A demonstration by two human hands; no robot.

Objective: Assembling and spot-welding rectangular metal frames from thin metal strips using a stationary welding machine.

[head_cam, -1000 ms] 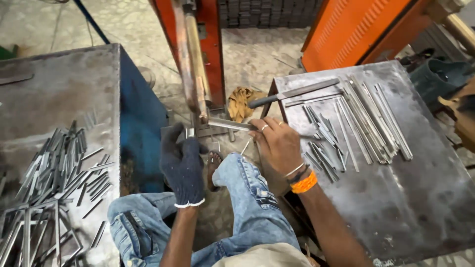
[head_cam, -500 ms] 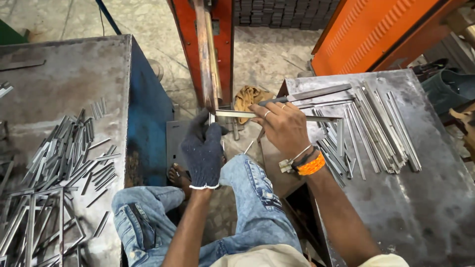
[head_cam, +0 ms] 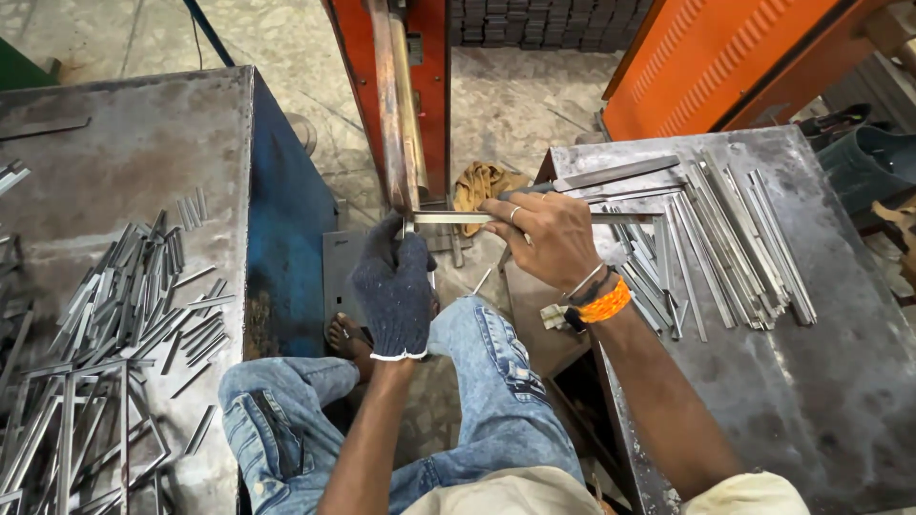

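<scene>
Between the two tables, at the foot of the orange machine:
change: metal strip (head_cam: 496, 218) sits at the machine's upright bar now; a second ago it was lower and further right, near the right table's edge. Both hands have moved up and in with it. View has shifted a little too.
strip look: long, thin, flat, grey steel, lying level, left end touching the base of the upright bar (head_cam: 393, 105), right end reaching over the right table's corner.
right hand (head_cam: 544, 238): bare, ring on one finger, orange band at the wrist; fingers closed around the strip's middle from above.
left hand (head_cam: 396, 286): dark knit glove, curled shut at the strip's left end, just under the bar; exact grip hidden by the glove.
machine (head_cam: 420, 76): orange frame, worn vertical bar down its front.
rag (head_cam: 482, 183): tan cloth on the floor just behind the strip.
right table (head_cam: 811, 401): grey steel top, pile of long strips (head_cam: 725, 238) fanned out near the right hand.
left table (head_cam: 124, 153): grey top, blue side, heap of short cut pieces (head_cam: 114, 315) and some frame shapes.
legs: blue jeans (head_cam: 477, 381), bare foot in a sandal (head_cam: 345, 336) below the glove.
</scene>
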